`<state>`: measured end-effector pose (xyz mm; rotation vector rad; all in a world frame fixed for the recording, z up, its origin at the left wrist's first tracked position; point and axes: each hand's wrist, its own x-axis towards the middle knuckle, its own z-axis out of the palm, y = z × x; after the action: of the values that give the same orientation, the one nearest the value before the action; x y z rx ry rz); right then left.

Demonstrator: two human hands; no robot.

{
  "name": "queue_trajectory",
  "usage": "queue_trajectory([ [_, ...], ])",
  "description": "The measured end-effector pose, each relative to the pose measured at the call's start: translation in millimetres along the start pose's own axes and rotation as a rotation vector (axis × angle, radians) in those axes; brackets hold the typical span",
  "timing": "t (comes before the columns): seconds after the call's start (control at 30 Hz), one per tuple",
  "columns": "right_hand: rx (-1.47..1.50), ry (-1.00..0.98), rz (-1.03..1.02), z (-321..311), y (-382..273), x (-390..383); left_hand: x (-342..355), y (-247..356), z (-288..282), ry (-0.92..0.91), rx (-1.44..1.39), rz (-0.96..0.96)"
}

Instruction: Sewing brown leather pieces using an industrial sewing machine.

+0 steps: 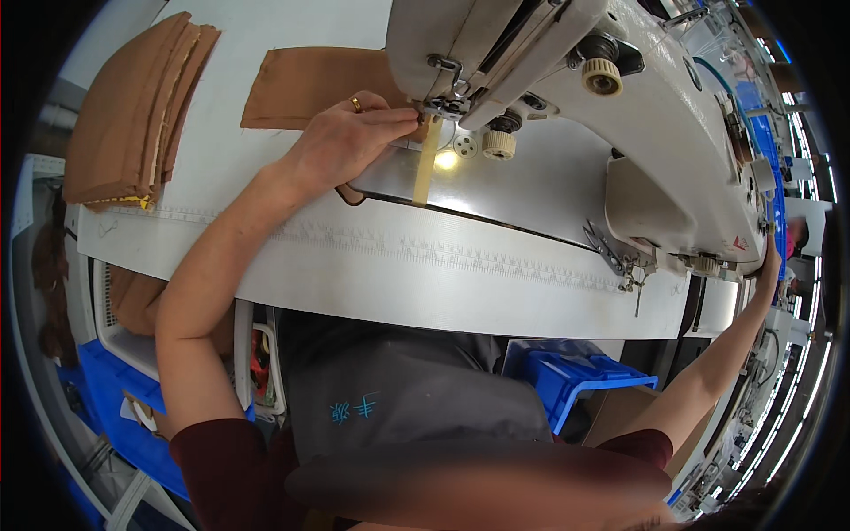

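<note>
My left hand (347,142), with a ring on one finger, is beside the presser foot (447,108) of a white sewing machine (531,62). Its fingers are pressed together at the end of a flat brown fabric piece (310,84), which runs left from the needle area. What the fingertips pinch is partly hidden. A yellow tape strip (427,168) lies on the metal machine bed just right of these fingertips. My right hand (770,261) reaches to the far right end of the machine; its fingers are hidden behind the housing.
A thick stack of brown fabric pieces (133,115) sits at the table's left. Thread snips (604,248) lie near the bed's right end. A ruler scale (425,252) runs along the front of the white table (443,296). Blue bins (567,376) and a white basket (124,327) stand below.
</note>
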<state>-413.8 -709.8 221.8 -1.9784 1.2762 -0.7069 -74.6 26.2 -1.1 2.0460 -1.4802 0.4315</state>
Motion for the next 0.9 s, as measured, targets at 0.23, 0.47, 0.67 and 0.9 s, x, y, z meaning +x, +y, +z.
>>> queue_trajectory([
  [0.23, 0.312, 0.014, 0.004, 36, 1, -18, -1, 0, -5, 0.016, 0.046, 0.047],
  [0.47, 0.623, 0.483, -0.262, 79, 50, -115, 9, 7, -10, -0.033, 0.036, -0.008],
  [0.67, 0.186, 0.626, -0.501, 103, -6, -214, 1, 4, -15, -0.039, -0.046, -0.010],
  [0.9, 0.087, 0.141, -1.050, 204, -46, -373, 23, -21, -27, -0.196, -0.252, -0.247],
])
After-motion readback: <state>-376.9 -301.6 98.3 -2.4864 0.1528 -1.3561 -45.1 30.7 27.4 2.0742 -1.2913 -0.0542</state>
